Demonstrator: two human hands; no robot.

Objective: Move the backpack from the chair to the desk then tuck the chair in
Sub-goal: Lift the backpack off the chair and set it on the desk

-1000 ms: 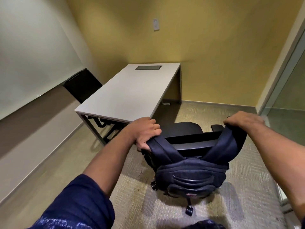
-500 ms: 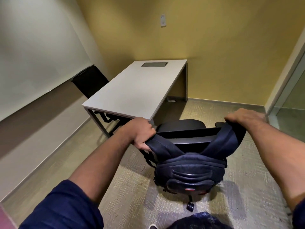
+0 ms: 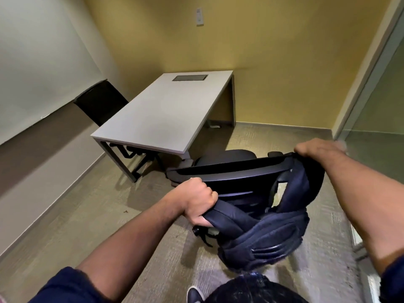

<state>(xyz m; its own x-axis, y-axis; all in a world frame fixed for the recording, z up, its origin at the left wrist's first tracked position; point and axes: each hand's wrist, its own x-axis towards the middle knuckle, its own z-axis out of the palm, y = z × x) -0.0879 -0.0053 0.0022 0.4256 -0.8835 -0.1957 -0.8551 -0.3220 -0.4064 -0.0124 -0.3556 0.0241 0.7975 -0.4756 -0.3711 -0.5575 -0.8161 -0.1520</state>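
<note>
Dark navy fabric fills the lower middle of the view: the backpack [image 3: 260, 239] hangs tilted behind the backrest of the black office chair [image 3: 229, 171], held up by its 2 shoulder straps. The left hand [image 3: 197, 201] is clenched around the left strap, which looks clear of the backrest, while the right hand [image 3: 317, 147] grips the right strap at the top corner of the backrest; whether that strap is looped over the corner or already free cannot be told. By my reading the task is at its very start: the bag is being lifted off the chair, nothing has reached the desk, and the chair stands apart from it, not tucked in. The white desk [image 3: 166, 119] is bare apart from a dark inset panel [image 3: 189, 78] near its far end, with a second black chair [image 3: 102, 103] at its far side against the wall. Left to do: free the bag, carry it to the desktop, set it down, then push the chair under. No brand, label or writing is legible on the backpack; a small white wall plate [image 3: 199, 16] is too blurred to read.
</note>
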